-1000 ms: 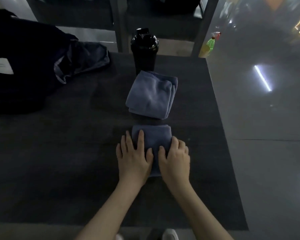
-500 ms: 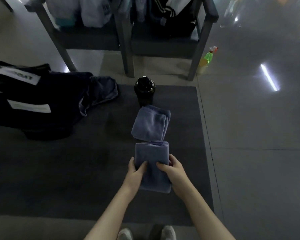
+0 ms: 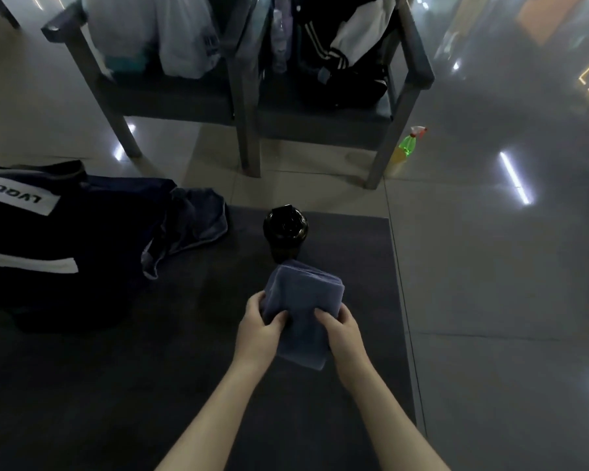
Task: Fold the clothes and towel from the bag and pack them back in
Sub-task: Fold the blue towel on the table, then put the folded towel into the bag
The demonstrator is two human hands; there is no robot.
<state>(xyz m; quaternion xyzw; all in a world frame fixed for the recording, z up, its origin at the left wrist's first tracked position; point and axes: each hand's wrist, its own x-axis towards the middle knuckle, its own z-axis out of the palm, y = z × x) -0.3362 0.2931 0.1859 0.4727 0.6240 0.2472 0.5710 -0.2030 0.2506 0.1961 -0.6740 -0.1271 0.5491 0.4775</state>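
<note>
I hold a folded blue-grey towel (image 3: pixel 303 338) above the dark mat (image 3: pixel 116 385). My left hand (image 3: pixel 257 329) grips its left edge and my right hand (image 3: pixel 344 331) grips its right edge, thumbs on top. Its far end overlaps a second folded blue-grey cloth (image 3: pixel 306 277) lying on the mat just in front of a black bottle (image 3: pixel 286 229). I cannot tell whether the two touch. The dark bag (image 3: pixel 48 249) with white labels lies at the left, with a crumpled dark blue garment (image 3: pixel 194 226) at its mouth.
Two grey chairs (image 3: pixel 242 107) loaded with plastic bags and a black jacket stand beyond the mat. A green spray bottle (image 3: pixel 407 147) stands on the tiled floor by the right chair's leg. The mat's right edge runs close to my right arm.
Both hands went from pressing flat on the folded towel to gripping its sides and lifting it off the mat towards the other folded cloth. The view rose and pulled back.
</note>
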